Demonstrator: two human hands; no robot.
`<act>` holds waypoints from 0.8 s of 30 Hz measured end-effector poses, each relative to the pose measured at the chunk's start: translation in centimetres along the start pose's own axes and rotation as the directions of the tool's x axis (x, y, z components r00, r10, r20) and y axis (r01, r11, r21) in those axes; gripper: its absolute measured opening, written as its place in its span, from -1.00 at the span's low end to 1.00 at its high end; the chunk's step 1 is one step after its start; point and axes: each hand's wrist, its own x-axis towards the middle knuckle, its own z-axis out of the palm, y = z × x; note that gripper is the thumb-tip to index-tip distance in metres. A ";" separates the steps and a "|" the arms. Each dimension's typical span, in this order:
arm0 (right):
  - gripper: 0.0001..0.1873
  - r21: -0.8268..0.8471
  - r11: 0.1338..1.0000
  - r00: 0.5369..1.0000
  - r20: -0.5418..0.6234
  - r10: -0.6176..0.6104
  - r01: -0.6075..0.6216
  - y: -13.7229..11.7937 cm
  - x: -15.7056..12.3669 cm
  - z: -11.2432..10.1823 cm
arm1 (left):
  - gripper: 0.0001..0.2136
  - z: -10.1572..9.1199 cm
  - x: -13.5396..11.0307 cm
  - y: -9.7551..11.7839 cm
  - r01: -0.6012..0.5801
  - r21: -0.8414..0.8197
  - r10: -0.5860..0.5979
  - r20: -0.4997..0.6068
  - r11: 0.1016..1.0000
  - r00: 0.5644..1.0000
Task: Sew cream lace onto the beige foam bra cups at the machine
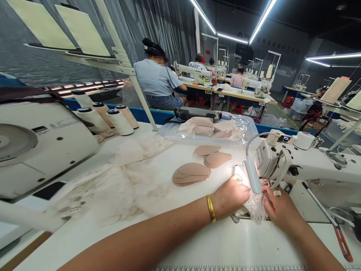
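Note:
My left hand (229, 195), with a gold bangle at the wrist, rests closed on a piece of white lace fabric (256, 207) just left of the needle area of the white sewing machine (296, 165). My right hand (279, 210) lies on the right side of the same lace, fingers pressing it down by the needle. The machine's small lamp (252, 175) shines on both hands. Stacks of beige foam cups (191, 173) lie on the table just beyond my left hand.
A heap of loose lace (118, 180) covers the table's left. A clear tray (169, 131) of cups and lace sits farther back, with thread cones (120, 121) and another machine (36, 143) at left. Red-handled scissors (342, 241) lie at right. Other people sew at benches behind.

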 end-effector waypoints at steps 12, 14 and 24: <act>-0.42 0.078 0.981 0.980 0.068 -0.185 0.179 -2.8 -0.3 -0.8 | -0.65 -5.0 0.2 0.7 0.195 -0.274 -0.115 0.282 0.942 0.953; -0.52 0.052 0.985 0.984 0.060 -0.167 0.164 -2.8 -0.1 -0.3 | -0.72 -5.3 0.1 0.8 0.183 -0.297 -0.083 0.319 0.937 0.944; -0.79 0.104 0.978 0.983 0.004 -0.182 0.181 -2.6 0.8 -0.1 | -0.88 -3.3 -0.1 0.3 0.128 -0.313 -0.095 0.118 0.941 0.988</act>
